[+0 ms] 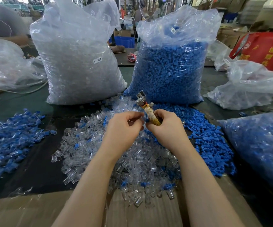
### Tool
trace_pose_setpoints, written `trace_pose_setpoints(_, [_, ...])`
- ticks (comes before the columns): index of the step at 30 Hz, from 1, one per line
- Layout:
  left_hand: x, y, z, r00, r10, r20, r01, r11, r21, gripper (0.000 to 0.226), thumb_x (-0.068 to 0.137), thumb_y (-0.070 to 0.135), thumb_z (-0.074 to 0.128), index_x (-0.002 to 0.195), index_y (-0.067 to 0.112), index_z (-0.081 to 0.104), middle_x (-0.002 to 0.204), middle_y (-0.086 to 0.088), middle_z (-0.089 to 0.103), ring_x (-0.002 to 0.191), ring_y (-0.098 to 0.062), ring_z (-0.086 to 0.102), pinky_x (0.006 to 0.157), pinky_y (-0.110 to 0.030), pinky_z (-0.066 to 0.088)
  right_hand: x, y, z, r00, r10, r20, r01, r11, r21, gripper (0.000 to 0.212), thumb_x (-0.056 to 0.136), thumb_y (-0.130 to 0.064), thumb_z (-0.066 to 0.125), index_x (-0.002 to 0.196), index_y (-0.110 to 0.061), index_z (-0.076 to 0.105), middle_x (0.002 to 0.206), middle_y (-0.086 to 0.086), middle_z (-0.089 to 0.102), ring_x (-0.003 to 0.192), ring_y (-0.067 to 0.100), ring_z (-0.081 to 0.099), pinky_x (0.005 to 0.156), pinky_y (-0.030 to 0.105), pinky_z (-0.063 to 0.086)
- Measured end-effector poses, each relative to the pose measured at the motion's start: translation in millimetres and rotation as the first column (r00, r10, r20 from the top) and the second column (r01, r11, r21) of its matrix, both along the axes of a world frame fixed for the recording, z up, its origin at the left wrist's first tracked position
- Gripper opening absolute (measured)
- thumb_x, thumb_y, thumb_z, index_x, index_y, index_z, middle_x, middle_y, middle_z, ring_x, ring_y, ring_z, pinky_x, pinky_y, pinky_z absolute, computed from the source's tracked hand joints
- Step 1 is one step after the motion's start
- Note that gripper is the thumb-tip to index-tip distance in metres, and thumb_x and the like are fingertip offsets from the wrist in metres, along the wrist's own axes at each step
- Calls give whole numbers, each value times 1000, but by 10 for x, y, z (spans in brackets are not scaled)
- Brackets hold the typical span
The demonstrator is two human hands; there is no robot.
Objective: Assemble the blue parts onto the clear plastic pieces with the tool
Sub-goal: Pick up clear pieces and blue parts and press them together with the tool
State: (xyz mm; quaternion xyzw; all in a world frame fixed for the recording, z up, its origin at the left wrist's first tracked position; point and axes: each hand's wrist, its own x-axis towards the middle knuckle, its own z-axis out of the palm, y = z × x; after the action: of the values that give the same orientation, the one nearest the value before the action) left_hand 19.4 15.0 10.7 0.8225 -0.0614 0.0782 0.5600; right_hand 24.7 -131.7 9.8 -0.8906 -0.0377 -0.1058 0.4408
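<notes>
Right hand [163, 126]: grips tool [146, 106], head tilted far-left | Left hand [124, 126]: fingers curled, pinching small clear piece [141, 119] | Both above clear pieces pile [132, 161] on desk [34, 161]

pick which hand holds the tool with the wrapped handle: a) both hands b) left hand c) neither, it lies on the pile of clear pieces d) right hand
d: the right hand has its fingers curled round the wrapped handle of the tool, while the left hand pinches something small beside it.
</notes>
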Motion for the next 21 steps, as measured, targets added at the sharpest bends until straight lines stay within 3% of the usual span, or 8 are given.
trace_pose_setpoints(3, [-11, 7, 16, 999, -27, 24, 26, 998, 55, 29, 92, 22, 64, 121, 19, 70, 93, 13, 74, 86, 1, 68, 82, -23, 56, -9, 14, 14, 999, -16, 43, 16, 1000, 4, 21, 81, -18, 67, 66, -20, 52, 56, -6, 52, 53, 2, 47, 48, 16, 36])
trace_pose_setpoints(6, [-7, -10, 11, 996, -6, 86, -8, 987, 157, 32, 96, 25, 60, 127, 20, 66, 91, 8, 71, 69, 6, 60, 61, -8, 43, -13, 26, 36, 998, -13, 59, 12, 1000, 7, 27, 82, -21, 68, 63, -24, 49, 53, -14, 54, 55, -1, 49, 48, 15, 36])
trace_pose_setpoints(8, [-6, -20, 16, 989, 36, 147, -67, 975, 210, 31, 98, 24, 57, 128, 19, 66, 87, 4, 65, 68, 0, 55, 58, -10, 38, -7, 39, 39, 998, -9, 55, 8, 1000, 19, 25, 83, -23, 68, 65, -24, 51, 51, -17, 52, 52, 2, 47, 46, 17, 31])
trace_pose_setpoints(12, [-19, -21, 25, 969, 142, 204, -164, 982, 97, 24, 93, 15, 65, 115, 18, 73, 92, 9, 73, 82, 1, 66, 74, -14, 52, -1, 69, 29, 998, -17, 58, 10, 994, 110, 14, 83, -24, 70, 73, -22, 60, 55, -16, 56, 52, 2, 47, 50, 20, 34])
trace_pose_setpoints(16, [-14, -52, 20, 954, 220, 202, -221, 975, -21, 13, 85, 14, 73, 93, 24, 77, 74, 15, 72, 72, 4, 68, 67, -7, 50, 8, 90, 26, 998, -29, 56, 16, 976, 217, 11, 82, -22, 71, 75, -21, 62, 56, -12, 55, 53, 2, 46, 52, 19, 38])
trace_pose_setpoints(21, [-12, -50, 19, 970, 206, 131, -190, 974, -124, 17, 83, 12, 74, 83, 30, 73, 70, 10, 73, 69, -3, 71, 67, -19, 57, 16, 87, 27, 999, -7, 32, -2, 962, 274, 8, 84, -22, 71, 79, -22, 65, 55, -16, 56, 52, -1, 47, 54, 20, 40])
